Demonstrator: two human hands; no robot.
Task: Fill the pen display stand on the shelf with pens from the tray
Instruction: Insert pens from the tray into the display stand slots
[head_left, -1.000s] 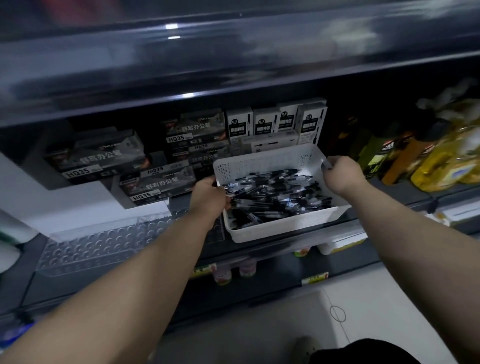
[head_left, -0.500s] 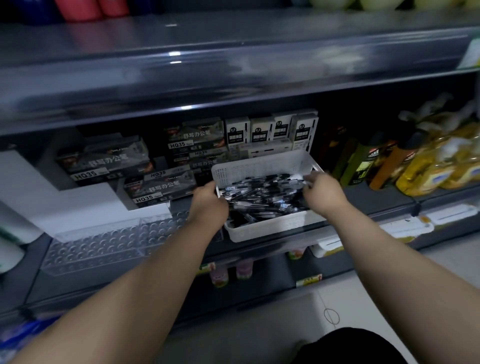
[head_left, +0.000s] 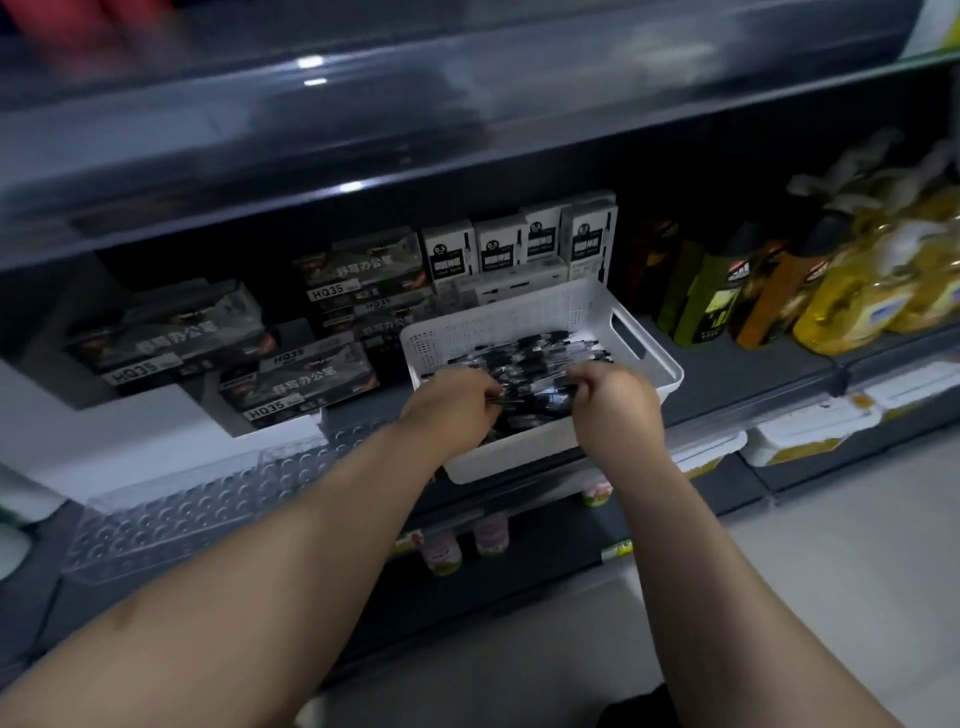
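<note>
A white perforated tray (head_left: 649, 353) rests on the shelf edge, holding a heap of black pens (head_left: 540, 353). Both hands reach into it from the front. My left hand (head_left: 452, 402) has its fingers curled on pens at the left of the heap. My right hand (head_left: 613, 402) pinches pens at the heap's middle. The clear pen display stand (head_left: 197, 509), a stepped block with rows of round holes, sits on the shelf left of the tray with its holes bare.
Dark HQ35 pen boxes (head_left: 296, 379) and white refill boxes (head_left: 519, 249) stand behind the stand and tray. Yellow and green bottles (head_left: 852, 291) fill the shelf to the right. A dark upper shelf (head_left: 415, 130) overhangs. Small bottles (head_left: 441, 556) sit on the lower shelf.
Both hands let go of the tray's sides and moved inward into the heap of pens. The tray now rests on the shelf.
</note>
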